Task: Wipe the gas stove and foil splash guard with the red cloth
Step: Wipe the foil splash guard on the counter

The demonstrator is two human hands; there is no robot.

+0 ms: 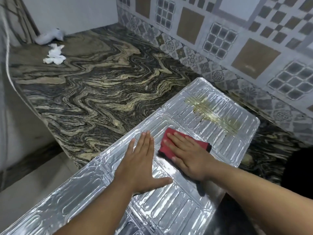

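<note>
Across the lower half of the frame, running from the bottom left corner up toward the right of centre, lies one foil splash guard point(194, 204): a thin, shiny silver sheet, flat on its face, embossed with rows of rounded oblong ridges and creased into panels with rounded corners. On its upper right panel sits a yellowish greasy smear point(213, 109). One red cloth point(166, 143), soft and folded with a dark edge at its right end, lies on the foil near the middle of the frame. The right hand point(188, 158) rests flat on top of the cloth, fingers straight and close together, pressing it down. The left hand point(141, 160) lies just to the left of the cloth, palm down on bare foil, fingers straight and together with the thumb spread out to the right. The two hands are near each other but apart. Beneath the foil spreads a polished stone countertop point(101, 85) with wavy black and beige veins. In the upper left of the frame one crumpled white tissue point(54, 55) lies on it, beside a pale bundled cloth point(50, 37). Patterned square tiles point(237, 39) cover the wall at the upper right.
</note>
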